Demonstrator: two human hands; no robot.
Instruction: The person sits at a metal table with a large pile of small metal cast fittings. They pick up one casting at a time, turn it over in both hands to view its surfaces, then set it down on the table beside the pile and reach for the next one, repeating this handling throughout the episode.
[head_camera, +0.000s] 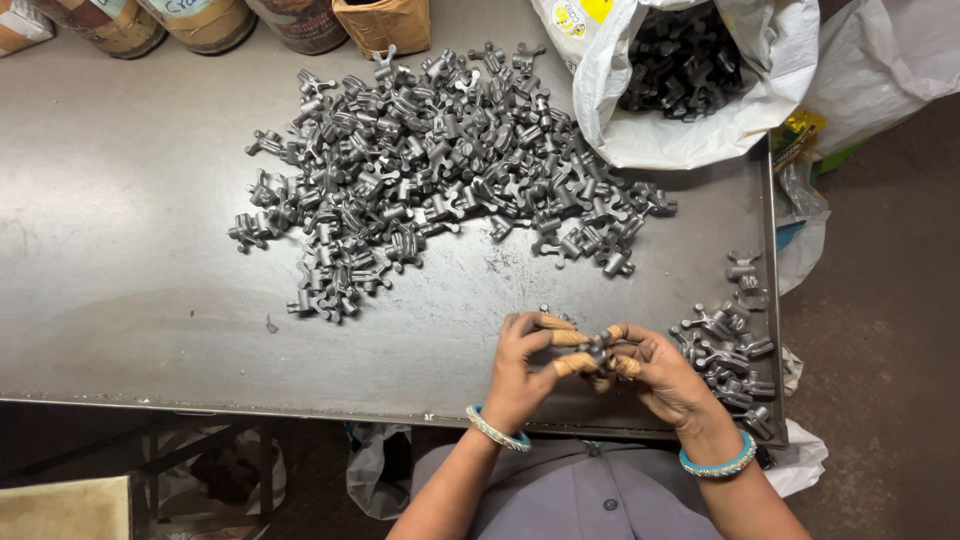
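both hands meet near the front edge of the surface (120, 250), and together they pinch one small grey metal part (598, 350): the left hand (525, 365) and right hand (665, 375) each grasp it with capped fingertips (570, 338). judging by the piles, the work looks early on: a small pile (725, 350) of parts lies just right of the hands, while a far larger heap (430, 170) sits well apart across the middle of the surface, and an open white sack (700, 120) at the far right edge holds more.

the surface is a dull, scuffed metal sheet. tins (200, 22) and a brown bag (385, 25) stand along its far edge. dark floor (880, 330) shows on the right, with plastic bags (800, 215) hanging off the surface's side.
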